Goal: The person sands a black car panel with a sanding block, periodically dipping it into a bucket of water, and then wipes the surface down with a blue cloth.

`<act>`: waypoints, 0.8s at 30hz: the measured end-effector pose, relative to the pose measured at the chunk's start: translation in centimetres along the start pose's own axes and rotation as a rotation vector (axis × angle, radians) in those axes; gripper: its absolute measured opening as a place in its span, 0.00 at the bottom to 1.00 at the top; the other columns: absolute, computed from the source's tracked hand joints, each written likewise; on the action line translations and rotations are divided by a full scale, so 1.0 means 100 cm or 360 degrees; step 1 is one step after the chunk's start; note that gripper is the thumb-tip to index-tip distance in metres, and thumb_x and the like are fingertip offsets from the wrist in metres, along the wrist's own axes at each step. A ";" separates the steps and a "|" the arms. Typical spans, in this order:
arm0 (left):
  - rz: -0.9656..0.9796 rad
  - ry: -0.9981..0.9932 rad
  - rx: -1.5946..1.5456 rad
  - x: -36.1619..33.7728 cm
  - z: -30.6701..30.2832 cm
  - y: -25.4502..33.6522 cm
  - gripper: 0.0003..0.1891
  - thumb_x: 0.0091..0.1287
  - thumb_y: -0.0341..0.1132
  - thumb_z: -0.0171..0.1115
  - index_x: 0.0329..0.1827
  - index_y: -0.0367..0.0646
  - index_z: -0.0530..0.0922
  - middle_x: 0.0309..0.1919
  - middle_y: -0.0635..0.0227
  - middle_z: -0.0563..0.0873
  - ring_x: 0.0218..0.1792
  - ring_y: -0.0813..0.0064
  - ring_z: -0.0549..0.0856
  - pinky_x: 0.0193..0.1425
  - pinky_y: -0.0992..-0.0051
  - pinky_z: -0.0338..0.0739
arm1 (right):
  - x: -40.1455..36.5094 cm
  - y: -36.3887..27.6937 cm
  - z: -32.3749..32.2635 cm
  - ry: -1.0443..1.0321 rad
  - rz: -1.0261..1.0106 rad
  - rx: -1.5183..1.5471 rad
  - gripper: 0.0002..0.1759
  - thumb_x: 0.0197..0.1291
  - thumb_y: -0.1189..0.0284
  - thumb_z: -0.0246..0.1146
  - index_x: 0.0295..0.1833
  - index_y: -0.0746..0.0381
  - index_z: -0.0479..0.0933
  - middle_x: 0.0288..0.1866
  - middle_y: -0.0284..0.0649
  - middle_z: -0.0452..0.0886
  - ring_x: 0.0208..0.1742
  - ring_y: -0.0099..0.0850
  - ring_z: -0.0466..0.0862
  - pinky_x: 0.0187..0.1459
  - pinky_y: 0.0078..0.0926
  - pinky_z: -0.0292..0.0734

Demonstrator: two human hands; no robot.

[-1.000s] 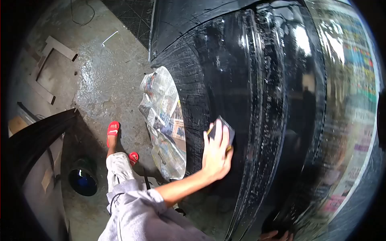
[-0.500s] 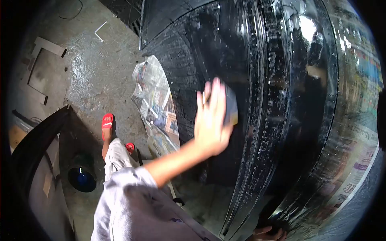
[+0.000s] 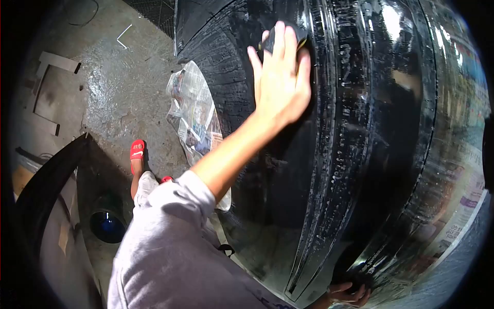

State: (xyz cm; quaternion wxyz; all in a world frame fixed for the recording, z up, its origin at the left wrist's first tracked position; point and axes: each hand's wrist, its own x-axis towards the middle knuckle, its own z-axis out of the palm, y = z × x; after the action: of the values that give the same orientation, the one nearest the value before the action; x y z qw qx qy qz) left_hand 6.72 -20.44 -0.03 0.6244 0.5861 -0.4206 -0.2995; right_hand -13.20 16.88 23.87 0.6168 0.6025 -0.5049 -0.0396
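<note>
My left hand [image 3: 282,85] presses a dark grey sanding pad [image 3: 303,40] with a yellowish edge against a wet black car panel [image 3: 272,190]. Its fingers lie over the pad and hide most of it. Water streaks and beads cover the panel, thickest along the raised ridges [image 3: 329,149]. At the bottom right my right hand [image 3: 351,294] rests on the dark surface with fingers slightly apart, partly in shadow. Nothing can be seen held in it.
Newspaper masking [image 3: 198,121] hangs along the panel's left edge, and more newspaper [image 3: 453,216] covers the right side. A dark bucket [image 3: 107,226] stands behind my sleeve. Cut cardboard [image 3: 59,61] and a bent white strip [image 3: 123,36] lie on the wet concrete floor [image 3: 108,98].
My left hand and the sanding pad have slid up the panel, away from my body, and the arm is stretched further. My right hand stays at about the same place.
</note>
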 end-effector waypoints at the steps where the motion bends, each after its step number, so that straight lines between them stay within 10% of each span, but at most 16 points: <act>1: 0.0067 -0.0082 -0.0003 -0.027 -0.008 0.008 0.29 0.77 0.39 0.44 0.79 0.40 0.54 0.79 0.52 0.54 0.79 0.44 0.50 0.78 0.40 0.32 | -0.001 0.001 0.001 0.0005 0.0007 -0.0001 0.25 0.67 0.52 0.55 0.46 0.67 0.73 0.50 0.54 0.69 0.50 0.49 0.70 0.51 0.53 0.65; 5: 0.0053 -0.0591 -0.0201 -0.159 -0.028 0.029 0.44 0.60 0.35 0.58 0.80 0.37 0.49 0.78 0.39 0.51 0.78 0.32 0.48 0.71 0.26 0.33 | -0.007 0.004 0.007 0.0034 0.0029 0.0013 0.25 0.67 0.52 0.55 0.46 0.67 0.73 0.50 0.54 0.69 0.49 0.48 0.70 0.51 0.53 0.65; 9: 0.0183 -0.0070 0.0175 -0.006 0.000 0.011 0.34 0.72 0.37 0.47 0.79 0.37 0.52 0.79 0.45 0.52 0.78 0.37 0.49 0.75 0.32 0.36 | -0.010 0.002 0.004 0.0025 0.0015 0.0006 0.25 0.67 0.52 0.55 0.46 0.66 0.73 0.50 0.54 0.70 0.49 0.48 0.70 0.51 0.53 0.65; 15: 0.0136 -0.0618 -0.0011 -0.146 -0.030 0.031 0.38 0.67 0.39 0.55 0.78 0.35 0.55 0.79 0.49 0.53 0.78 0.37 0.51 0.72 0.27 0.35 | -0.010 0.005 0.005 0.0032 0.0029 0.0007 0.25 0.67 0.51 0.54 0.45 0.66 0.73 0.49 0.54 0.70 0.48 0.48 0.71 0.51 0.52 0.65; 21: -0.0019 -0.0175 0.0017 0.036 -0.017 0.021 0.29 0.78 0.43 0.39 0.78 0.39 0.56 0.79 0.53 0.54 0.78 0.40 0.53 0.75 0.32 0.35 | -0.008 0.007 -0.002 0.0025 -0.0016 -0.0025 0.25 0.68 0.51 0.54 0.45 0.66 0.73 0.49 0.54 0.70 0.48 0.48 0.71 0.50 0.52 0.66; 24: 0.0163 -0.0084 0.0145 -0.016 -0.011 0.026 0.32 0.74 0.38 0.47 0.79 0.39 0.54 0.80 0.51 0.54 0.78 0.39 0.52 0.75 0.33 0.32 | -0.007 0.006 0.002 0.0027 0.0003 -0.0016 0.25 0.68 0.51 0.54 0.45 0.66 0.74 0.49 0.54 0.71 0.48 0.48 0.71 0.50 0.52 0.66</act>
State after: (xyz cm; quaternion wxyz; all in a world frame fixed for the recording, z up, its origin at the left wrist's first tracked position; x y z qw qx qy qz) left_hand 6.63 -18.21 2.25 0.6003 0.5836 -0.4794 -0.2630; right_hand -14.04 17.37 23.93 0.6242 0.5992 -0.5000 -0.0366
